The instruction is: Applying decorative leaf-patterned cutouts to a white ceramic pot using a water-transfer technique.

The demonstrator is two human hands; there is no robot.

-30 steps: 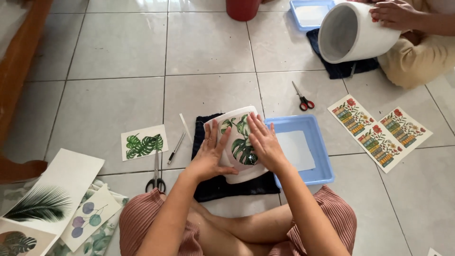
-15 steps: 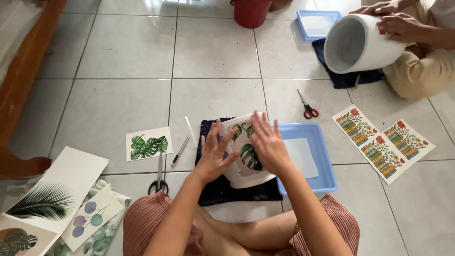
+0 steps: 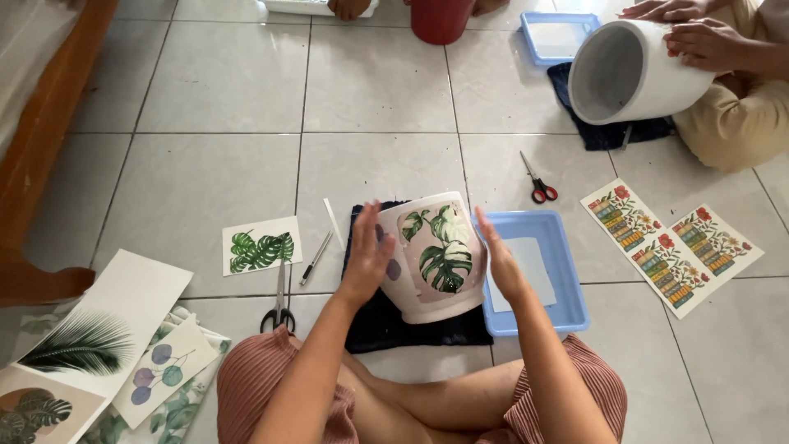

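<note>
1. Pale square floor tiles [image 3: 222,82] fill the scene, with a brown wooden bench edge [image 3: 41,148] at the left.
2. At the centre, a white ceramic pot with green leaf pictures [image 3: 434,256] lies tilted on a dark cloth [image 3: 411,329].
3. Left hand [image 3: 367,256] is spread flat, fingers straight, against the pot's left side; it grips nothing.
4. Right hand [image 3: 501,261] is likewise flat and open, just beside the pot's right side; contact cannot be told.
5. A shallow blue plastic tray [image 3: 567,304] sits just right of the pot.
6. Left of the cloth lie a leaf print on white paper [image 3: 261,246], a thin pen [image 3: 316,257] and black-handled scissors [image 3: 279,306].
7. Red-handled scissors [image 3: 536,181] and a flowered sheet [image 3: 670,242] lie to the right.
8. Another person's hands [image 3: 699,37] rest on a plain white pot [image 3: 629,72] at the upper right.
</note>
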